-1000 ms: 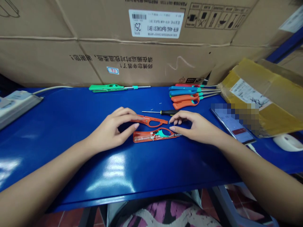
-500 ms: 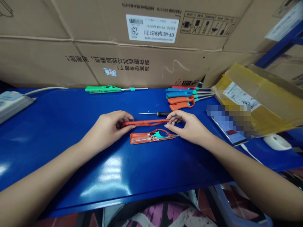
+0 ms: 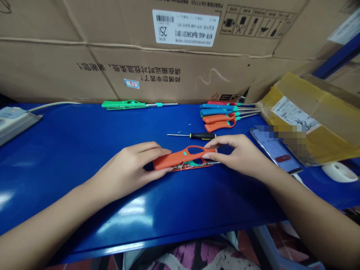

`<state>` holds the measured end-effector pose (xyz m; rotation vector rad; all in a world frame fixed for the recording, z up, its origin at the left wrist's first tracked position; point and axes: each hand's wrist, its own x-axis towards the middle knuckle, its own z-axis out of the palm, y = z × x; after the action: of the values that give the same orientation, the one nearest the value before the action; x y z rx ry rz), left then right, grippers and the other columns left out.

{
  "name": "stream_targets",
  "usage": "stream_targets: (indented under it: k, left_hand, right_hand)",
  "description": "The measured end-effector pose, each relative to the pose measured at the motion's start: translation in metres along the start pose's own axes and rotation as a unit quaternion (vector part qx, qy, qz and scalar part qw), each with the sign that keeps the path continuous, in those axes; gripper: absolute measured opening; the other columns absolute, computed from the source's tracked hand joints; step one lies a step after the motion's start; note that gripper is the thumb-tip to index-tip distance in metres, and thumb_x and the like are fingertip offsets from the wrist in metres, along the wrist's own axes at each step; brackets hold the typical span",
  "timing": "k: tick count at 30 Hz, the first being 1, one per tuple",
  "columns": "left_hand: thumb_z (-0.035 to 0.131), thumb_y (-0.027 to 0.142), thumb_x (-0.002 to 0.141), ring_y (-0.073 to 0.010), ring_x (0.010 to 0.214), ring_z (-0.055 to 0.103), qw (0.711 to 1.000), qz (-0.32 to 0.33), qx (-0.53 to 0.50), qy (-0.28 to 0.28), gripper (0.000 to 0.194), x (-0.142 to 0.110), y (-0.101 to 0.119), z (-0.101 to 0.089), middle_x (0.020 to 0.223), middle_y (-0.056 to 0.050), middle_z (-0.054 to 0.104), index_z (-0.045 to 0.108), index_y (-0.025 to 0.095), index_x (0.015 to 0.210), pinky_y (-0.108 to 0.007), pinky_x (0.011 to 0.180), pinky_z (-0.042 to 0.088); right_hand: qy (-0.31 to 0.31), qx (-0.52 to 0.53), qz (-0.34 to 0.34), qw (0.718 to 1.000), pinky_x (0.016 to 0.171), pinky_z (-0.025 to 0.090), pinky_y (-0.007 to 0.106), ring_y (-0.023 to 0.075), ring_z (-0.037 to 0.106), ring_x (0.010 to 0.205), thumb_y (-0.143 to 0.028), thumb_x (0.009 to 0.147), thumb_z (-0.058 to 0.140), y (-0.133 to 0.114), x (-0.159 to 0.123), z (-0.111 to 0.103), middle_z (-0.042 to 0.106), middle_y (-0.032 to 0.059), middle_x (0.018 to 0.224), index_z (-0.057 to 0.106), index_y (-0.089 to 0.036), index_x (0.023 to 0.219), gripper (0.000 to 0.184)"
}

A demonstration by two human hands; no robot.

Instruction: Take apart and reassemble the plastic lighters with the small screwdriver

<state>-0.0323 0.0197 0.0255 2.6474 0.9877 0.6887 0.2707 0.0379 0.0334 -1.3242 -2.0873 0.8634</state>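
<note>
An orange lighter shell half (image 3: pixel 171 159) is held at its two ends, just over the other half of the same long-necked lighter. My left hand (image 3: pixel 137 165) pinches its wide end, the thumb low near the lower half. At the narrow end, my right hand (image 3: pixel 232 152) closes thumb and fingers on the shell. The lower lighter half (image 3: pixel 194 167) lies on the blue table, with its green trigger, white wire and metal tube partly showing under the shell. Behind my hands lies a screwdriver (image 3: pixel 201 136) with a black and yellow handle.
Two tiny screws (image 3: pixel 179 131) lie beyond the screwdriver. A green lighter (image 3: pixel 123 105) and several other lighters (image 3: pixel 219 118) lie along the large carton (image 3: pixel 112 67). On the right are a phone (image 3: pixel 275 150), a white mouse (image 3: pixel 339 171) and a yellow-taped box (image 3: pixel 323 131); a power strip (image 3: pixel 17 122) is left.
Both hands have brought the orange shell half down and toward me, over the lower half. It has turned from edge-on to showing its outer face. The screwdriver handle is now uncovered.
</note>
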Motion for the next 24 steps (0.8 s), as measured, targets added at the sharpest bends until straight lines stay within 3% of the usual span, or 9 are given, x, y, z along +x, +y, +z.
stream_targets:
  k: [7, 17, 24]
  left_hand:
    - [0.070, 0.040, 0.091, -0.0210, 0.087, 0.063, 0.997, -0.023, 0.007, -0.071, 0.026, 0.0057, -0.0030, -0.0011, 0.102, -0.004, 0.071, 0.070, 0.023, 0.111, -0.036, 0.078, 0.052]
    - [0.070, 0.039, 0.090, -0.0233, 0.097, 0.064, 0.995, -0.041, 0.024, -0.093, 0.029, 0.0054, -0.0049, -0.0004, 0.113, -0.007, 0.068, 0.071, 0.023, 0.115, -0.038, 0.084, 0.052]
    - [0.066, 0.036, 0.093, -0.0237, 0.097, 0.065, 0.995, -0.020, 0.022, -0.100, 0.029, 0.0047, -0.0063, -0.0012, 0.113, -0.006, 0.071, 0.070, 0.022, 0.118, -0.040, 0.085, 0.053]
  right_hand:
    - [-0.043, -0.152, -0.114, 0.981, 0.075, 0.047, 0.031, 0.0183, 0.065, 0.085, -0.035, 0.089, 0.073, 0.0027, -0.0023, -0.0023, 0.072, 0.0027, 0.089, 0.070, -0.020, 0.093, 0.016]
    - [-0.085, -0.145, -0.066, 0.984, 0.070, 0.045, 0.029, 0.0166, 0.062, 0.082, -0.037, 0.086, 0.077, 0.0036, -0.0061, 0.0034, 0.069, 0.0015, 0.091, 0.066, -0.021, 0.089, 0.020]
    - [-0.060, -0.174, -0.082, 0.980, 0.072, 0.047, 0.031, 0.0194, 0.065, 0.086, -0.035, 0.084, 0.078, 0.0034, -0.0063, 0.0020, 0.072, 0.0031, 0.093, 0.069, -0.022, 0.088, 0.016]
